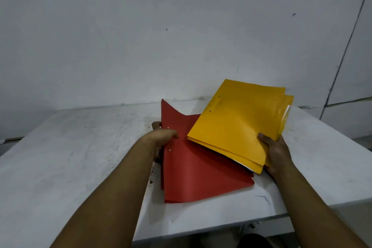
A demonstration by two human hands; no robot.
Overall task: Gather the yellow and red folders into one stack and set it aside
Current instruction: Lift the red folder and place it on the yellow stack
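We see a white counter (pixel 80 157) against a grey wall (pixel 161 26). Red folders (pixel 201 177) lie mid-counter, far corner curled up. Yellow folders (pixel 235 125) sit tilted over the red ones' right side, raised off the counter. Our left hand (pixel 161 139) clamps the red folders' left edge; our right hand (pixel 276 153) grips the yellow folders' near right corner, thumb on top.

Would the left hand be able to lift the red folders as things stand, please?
Probably yes: the left hand already grips the red folders at their left edge. However, the yellow folders, held by the right hand, overlap their right side.
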